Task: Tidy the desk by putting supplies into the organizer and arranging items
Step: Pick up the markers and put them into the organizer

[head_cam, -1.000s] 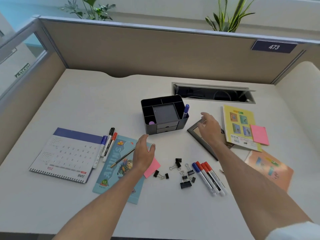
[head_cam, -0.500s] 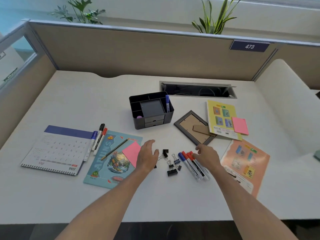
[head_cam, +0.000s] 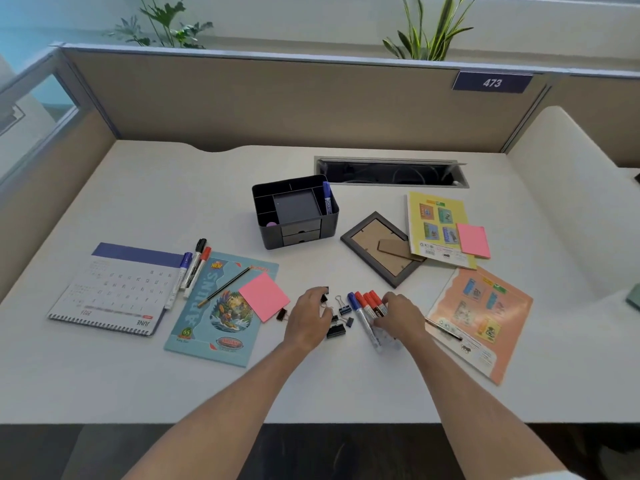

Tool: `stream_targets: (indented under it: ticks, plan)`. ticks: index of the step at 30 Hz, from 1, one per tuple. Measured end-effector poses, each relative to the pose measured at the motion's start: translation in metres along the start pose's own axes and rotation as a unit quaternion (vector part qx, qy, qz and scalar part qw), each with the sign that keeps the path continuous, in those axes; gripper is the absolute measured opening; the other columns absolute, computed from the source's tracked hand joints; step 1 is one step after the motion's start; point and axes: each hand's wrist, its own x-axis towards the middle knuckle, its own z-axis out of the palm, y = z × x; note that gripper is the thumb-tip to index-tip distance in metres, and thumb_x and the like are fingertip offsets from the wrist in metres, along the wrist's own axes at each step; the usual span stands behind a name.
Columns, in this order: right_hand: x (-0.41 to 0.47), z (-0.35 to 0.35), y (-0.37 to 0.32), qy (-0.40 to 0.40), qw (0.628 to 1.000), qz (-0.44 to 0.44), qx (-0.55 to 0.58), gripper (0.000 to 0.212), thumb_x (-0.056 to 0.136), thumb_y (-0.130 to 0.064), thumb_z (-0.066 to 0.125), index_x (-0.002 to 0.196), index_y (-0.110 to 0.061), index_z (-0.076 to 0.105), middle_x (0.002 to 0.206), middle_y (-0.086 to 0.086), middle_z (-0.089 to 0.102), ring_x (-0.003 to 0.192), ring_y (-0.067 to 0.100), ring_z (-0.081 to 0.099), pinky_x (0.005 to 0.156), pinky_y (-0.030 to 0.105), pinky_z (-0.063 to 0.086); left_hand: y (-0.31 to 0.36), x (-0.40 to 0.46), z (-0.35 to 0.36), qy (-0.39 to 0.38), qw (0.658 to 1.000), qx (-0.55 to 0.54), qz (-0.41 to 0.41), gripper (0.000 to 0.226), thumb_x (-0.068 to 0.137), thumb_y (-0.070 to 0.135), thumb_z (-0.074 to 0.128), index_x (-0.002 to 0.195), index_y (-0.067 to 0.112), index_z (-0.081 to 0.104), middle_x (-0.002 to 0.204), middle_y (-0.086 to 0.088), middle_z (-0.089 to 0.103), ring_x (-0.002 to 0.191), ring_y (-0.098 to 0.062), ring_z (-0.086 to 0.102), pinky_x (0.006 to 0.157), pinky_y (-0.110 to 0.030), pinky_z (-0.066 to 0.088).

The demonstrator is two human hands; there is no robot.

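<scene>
1. Both your hands have dropped back toward you since a second ago: the right hand (head_cam: 398, 315) has left the picture frame (head_cam: 379, 249) and now sits on the group of markers (head_cam: 367, 306), and the left hand (head_cam: 310, 315) has slid off the pink sticky note (head_cam: 264, 296) over to the binder clips (head_cam: 337, 322).
2. Right fingers are curled over the barrels of those markers (one blue cap, three red), looks like you're gathering the bunch. Left fingers are bent down among the clips; honestly can't tell if they've actually pinched one.
3. Done so far, going by what's in the organizer (head_cam: 294, 211): one blue marker (head_cam: 326, 199) standing in the right-hand compartment and a small purple thing in the front-left one. That's about it.
4. Still out on the worktop (head_cam: 156, 188): the three markers (head_cam: 192, 268) lying between the calendar (head_cam: 110, 292) and the blue notebook (head_cam: 221, 313), the pencil (head_cam: 225, 287) on top of that notebook, the clips, and a pen (head_cam: 443, 329) lying on the edge of the orange booklet (head_cam: 478, 320).
5. Also unsorted: the frame lying face down, the yellow booklet (head_cam: 436, 226) overlapping its corner, and a second sticky pad (head_cam: 472, 240) on that booklet.
6. So I'd say you're early on; most of the supplies haven't gone in yet.
</scene>
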Motion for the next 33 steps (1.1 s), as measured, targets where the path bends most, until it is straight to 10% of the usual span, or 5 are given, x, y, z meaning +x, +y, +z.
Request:
stream_targets:
  ticks: [33]
  plan:
    - [0.051,-0.082,-0.062,0.087,0.971,-0.03,0.22,0.019,0.087,-0.032,0.062,0.07,-0.024,0.062,0.062,0.001,0.059,0.063,0.02,0.057,0.061,0.031,0.044,0.006,0.044,-0.039,0.022,1.0,-0.016,-0.008,0.044,0.093,0.016,0.049,0.137,0.019,0.046,0.142,0.003,0.047,0.13,-0.013,0.041,0.106,-0.025,0.033]
